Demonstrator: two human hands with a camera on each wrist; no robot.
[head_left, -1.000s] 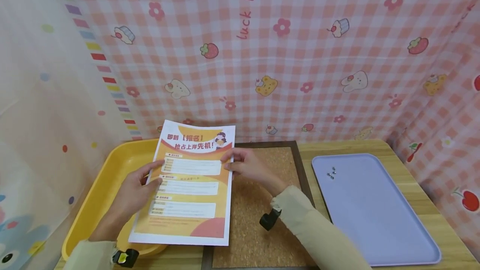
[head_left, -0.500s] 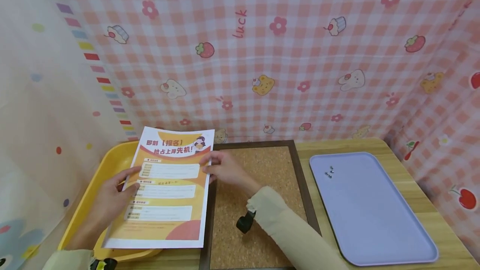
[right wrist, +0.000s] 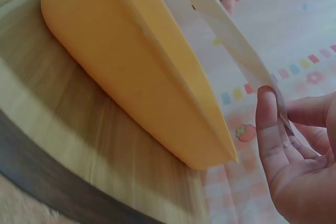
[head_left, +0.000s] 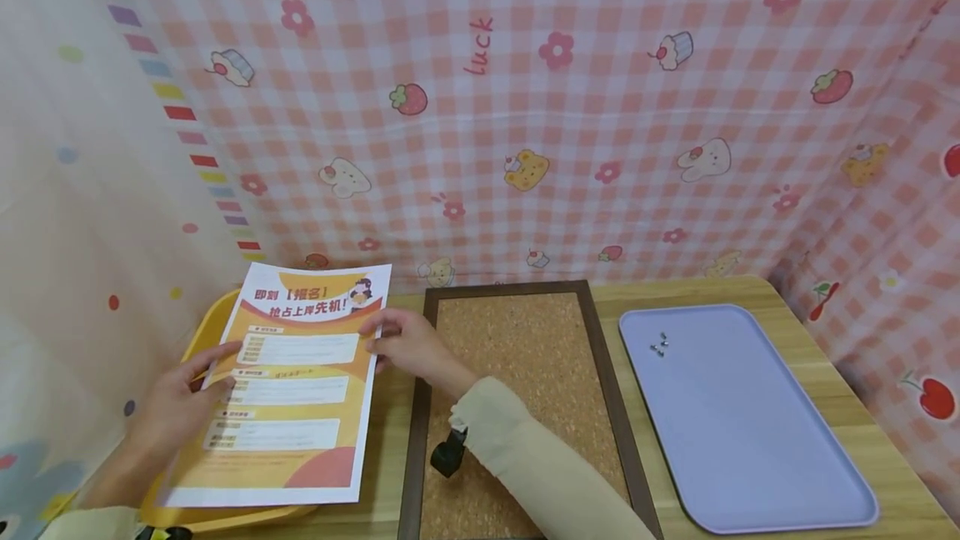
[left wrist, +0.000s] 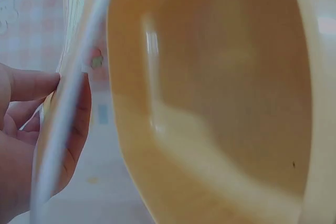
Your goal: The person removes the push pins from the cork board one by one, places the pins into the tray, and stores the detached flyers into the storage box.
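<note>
A printed flyer [head_left: 285, 402], orange and yellow with white text boxes, is held up over a yellow plastic tray [head_left: 212, 325]. My left hand [head_left: 168, 407] pinches its left edge between thumb and fingers. On the opposite edge, my right hand [head_left: 416, 347] grips the paper, thumb on one face and fingers on the other, as the right wrist view also shows. In that view the sheet [right wrist: 236, 51] bows slightly above the tray's wall [right wrist: 126, 66]. The left wrist view looks past the paper into the tray's inside [left wrist: 247, 87]. The flyer covers most of the tray in the head view.
A brown-framed cork board [head_left: 517, 382] lies mid-table beneath my right forearm. Right of it sits a lilac tray [head_left: 757, 432] with several small metal pieces [head_left: 659, 346] near its far left corner. Patterned curtains [head_left: 555, 123] stand behind and at both sides of the wooden table.
Both hands have carried the flyer leftward and slightly lower, off the cork board's left side and over the yellow tray. Their hold on its edges looks the same.
</note>
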